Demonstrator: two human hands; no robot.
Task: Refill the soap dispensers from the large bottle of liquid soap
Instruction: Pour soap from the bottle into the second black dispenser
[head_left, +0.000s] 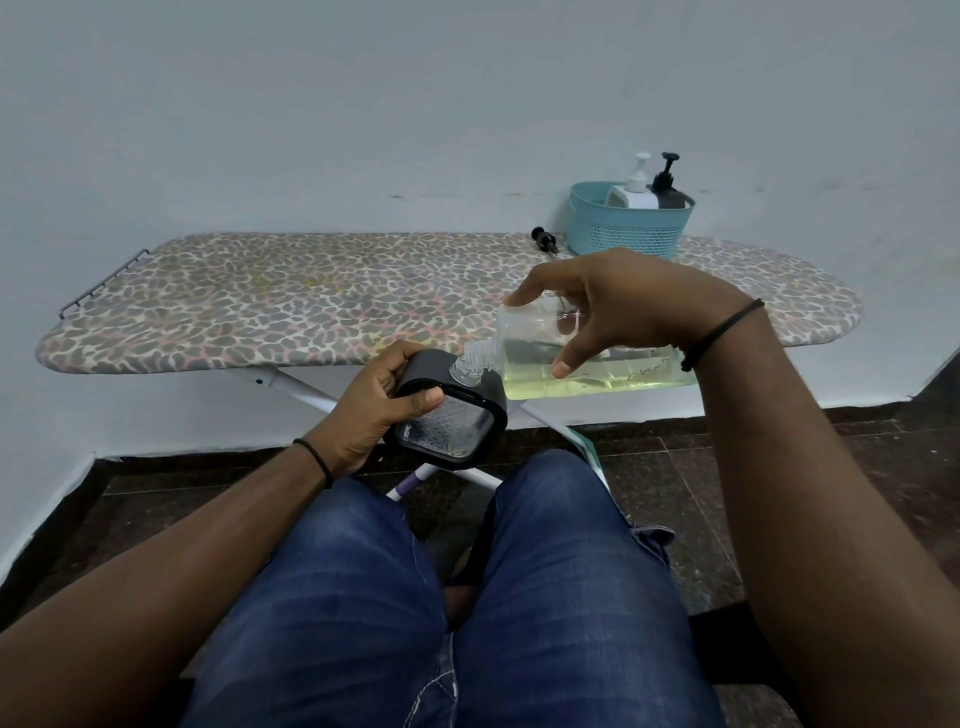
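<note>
left hand (371, 410) grips dispenser (452, 410) | right hand (623, 306) grips tipped bottle (582, 358)

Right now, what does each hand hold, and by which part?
The left hand grips the black dispenser by its side. The right hand holds the large bottle, tipped toward the dispenser's neck, round its body.

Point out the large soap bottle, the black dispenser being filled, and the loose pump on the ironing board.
large soap bottle (613, 376): head view, on its soap-filled lower wall.
black dispenser (449, 431): head view, on its clear textured side panel.
loose pump (544, 240): head view, on its black collar.
</note>
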